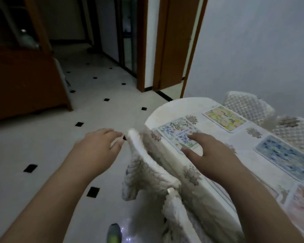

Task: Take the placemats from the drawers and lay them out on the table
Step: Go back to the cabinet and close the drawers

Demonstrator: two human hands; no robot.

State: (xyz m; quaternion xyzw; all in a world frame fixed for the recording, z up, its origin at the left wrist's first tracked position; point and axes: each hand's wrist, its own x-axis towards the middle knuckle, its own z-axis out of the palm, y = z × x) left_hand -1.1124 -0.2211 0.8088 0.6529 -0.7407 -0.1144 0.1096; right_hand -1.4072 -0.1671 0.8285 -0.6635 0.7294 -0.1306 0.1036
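The right hand (212, 153) hovers with fingers spread over a blue-flowered rectangular placemat (178, 133) near the left end of the white oval cloth-covered table (167, 106), contact unclear. The left hand (96, 146) reaches, loosely open and empty, toward a white quilted chair back (144, 160). Pressing flat and squaring the mat to the table edge would finish the step well.

**A dim room with pale tiles and dark wood**

We look down on a glossy white tiled floor (42, 141) set with small black diamond insets. At our left stands a tall reddish-brown wooden cabinet (23, 81), its upper part glazed and dark. Ahead we see a brown wooden door frame (140, 50) and beside it an open brown wooden door (172, 46), with a shadowy corridor behind. A plain pale grey wall (253, 50) fills the right side. Against it we find white quilted chair backs (247, 106), and nearer us another white padded chair back (147, 165). The light is low and bluish.
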